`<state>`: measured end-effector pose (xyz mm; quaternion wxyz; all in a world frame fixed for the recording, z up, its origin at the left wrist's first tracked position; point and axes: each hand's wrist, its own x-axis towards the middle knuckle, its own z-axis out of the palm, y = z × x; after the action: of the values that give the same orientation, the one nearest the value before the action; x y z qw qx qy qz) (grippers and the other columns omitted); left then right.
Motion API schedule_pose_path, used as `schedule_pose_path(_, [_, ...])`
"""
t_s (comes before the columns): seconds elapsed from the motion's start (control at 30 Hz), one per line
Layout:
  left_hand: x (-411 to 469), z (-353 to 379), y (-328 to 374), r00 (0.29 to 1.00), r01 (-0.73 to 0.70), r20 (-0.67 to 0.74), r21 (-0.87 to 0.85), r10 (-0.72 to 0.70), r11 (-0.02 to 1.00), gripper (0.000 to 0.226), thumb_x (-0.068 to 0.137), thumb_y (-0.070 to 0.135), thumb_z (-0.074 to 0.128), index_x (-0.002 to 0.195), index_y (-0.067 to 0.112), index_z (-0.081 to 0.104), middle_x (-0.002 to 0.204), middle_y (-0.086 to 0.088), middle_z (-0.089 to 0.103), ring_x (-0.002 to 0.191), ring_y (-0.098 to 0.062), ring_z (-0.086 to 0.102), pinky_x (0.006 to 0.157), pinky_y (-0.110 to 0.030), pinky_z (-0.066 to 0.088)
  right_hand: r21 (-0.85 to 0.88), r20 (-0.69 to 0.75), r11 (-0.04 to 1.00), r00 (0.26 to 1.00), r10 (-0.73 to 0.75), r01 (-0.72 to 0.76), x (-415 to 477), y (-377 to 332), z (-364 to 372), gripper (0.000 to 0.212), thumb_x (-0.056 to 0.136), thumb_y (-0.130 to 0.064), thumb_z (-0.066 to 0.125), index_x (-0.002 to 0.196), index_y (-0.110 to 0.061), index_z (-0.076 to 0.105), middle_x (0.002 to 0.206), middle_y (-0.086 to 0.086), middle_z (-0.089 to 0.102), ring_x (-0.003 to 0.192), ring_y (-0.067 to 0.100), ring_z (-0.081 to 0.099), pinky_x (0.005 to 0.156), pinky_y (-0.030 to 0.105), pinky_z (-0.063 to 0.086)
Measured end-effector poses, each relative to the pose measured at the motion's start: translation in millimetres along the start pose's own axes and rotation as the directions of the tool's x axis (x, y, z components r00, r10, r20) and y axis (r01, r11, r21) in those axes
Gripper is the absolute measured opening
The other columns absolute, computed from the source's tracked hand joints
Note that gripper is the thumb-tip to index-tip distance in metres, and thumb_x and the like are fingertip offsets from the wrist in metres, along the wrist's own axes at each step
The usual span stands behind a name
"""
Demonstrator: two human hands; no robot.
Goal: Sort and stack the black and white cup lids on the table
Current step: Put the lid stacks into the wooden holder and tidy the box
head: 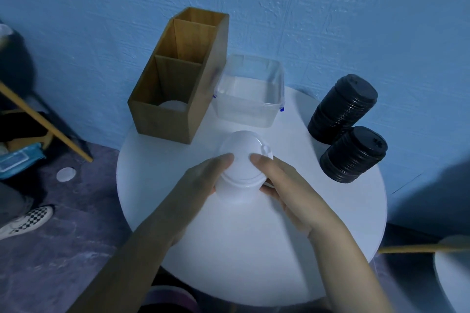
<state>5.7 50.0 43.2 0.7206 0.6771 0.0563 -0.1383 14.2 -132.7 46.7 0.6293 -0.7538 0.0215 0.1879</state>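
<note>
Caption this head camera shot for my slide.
Left hand and right hand hold the white lid stack over the round table, two black lid stacks at its right.

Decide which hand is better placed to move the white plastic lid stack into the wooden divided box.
Left, probably. The left hand grips the white plastic lid stack on the side facing the wooden divided box, behind and left of it; the right hand holds the side nearer the black lid stacks.

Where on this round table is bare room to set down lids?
Free: the near half of the round white table, and the strip between the white plastic lid stack and two black lid stacks. Crowded: the far edge, with divided wooden box and clear plastic container.
</note>
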Motion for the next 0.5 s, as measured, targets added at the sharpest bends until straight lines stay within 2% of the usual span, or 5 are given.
schedule_pose_path(0.13, [-1, -1, -3, 1.0, 0.007, -0.005, -0.089, -0.007, 0.996, 0.015, 0.091, 0.046, 0.068, 0.079, 0.045, 0.076, 0.082, 0.027, 0.073, 0.096, 0.0, 0.067, 0.085, -0.023, 0.047, 0.012, 0.008, 0.998, 0.998, -0.056, 0.056, -2, -3, 4, 0.033, 0.098, -0.047, 0.058, 0.126, -0.032, 0.067, 0.122, -0.013, 0.073, 0.115, 0.004, 0.067, 0.106, 0.036, 0.047])
schedule_pose_path(0.23, [-2, -4, -9, 0.998, -0.002, -0.055, -0.182, -0.008, 0.983, 0.007, 0.084, 0.041, 0.071, 0.085, 0.035, 0.073, 0.078, 0.028, 0.074, 0.083, 0.005, 0.07, 0.086, -0.025, 0.047, -0.003, 0.002, 0.995, 0.995, -0.095, 0.095, 1, -5, 10, 0.044, 0.088, -0.055, 0.062, 0.126, -0.034, 0.065, 0.121, -0.011, 0.073, 0.115, 0.008, 0.067, 0.106, 0.039, 0.048])
schedule_pose_path(0.3, [-4, -6, -10, 0.999, -0.021, -0.036, -0.216, 0.013, 0.976, 0.003, 0.077, 0.042, 0.08, 0.08, 0.042, 0.079, 0.084, 0.027, 0.075, 0.084, 0.009, 0.07, 0.088, -0.024, 0.046, 0.01, -0.003, 0.995, 0.995, -0.101, 0.101, 5, -8, 13, 0.047, 0.081, -0.057, 0.063, 0.122, -0.033, 0.066, 0.118, -0.01, 0.073, 0.112, 0.008, 0.068, 0.105, 0.04, 0.05])
schedule_pose_path(0.37, [-2, -11, -8, 0.998, -0.033, -0.054, -0.248, 0.02, 0.968, 0.011, 0.077, 0.043, 0.081, 0.073, 0.053, 0.078, 0.088, 0.024, 0.077, 0.088, 0.008, 0.071, 0.09, -0.024, 0.047, 0.002, -0.007, 0.993, 0.993, -0.115, 0.115, 10, -10, 17, 0.049, 0.078, -0.058, 0.065, 0.119, -0.031, 0.067, 0.117, -0.008, 0.073, 0.111, 0.01, 0.069, 0.105, 0.043, 0.051])
schedule_pose_path(0.5, [2, -21, 0, 0.996, -0.073, -0.054, -0.168, 0.064, 0.983, 0.006, 0.076, 0.056, 0.08, 0.078, 0.06, 0.075, 0.096, 0.023, 0.077, 0.098, 0.004, 0.071, 0.095, -0.025, 0.048, 0.029, -0.015, 0.991, 0.992, -0.129, 0.129, 20, -11, 26, 0.061, 0.071, -0.063, 0.066, 0.122, -0.029, 0.066, 0.119, -0.004, 0.073, 0.113, 0.014, 0.069, 0.107, 0.048, 0.049])
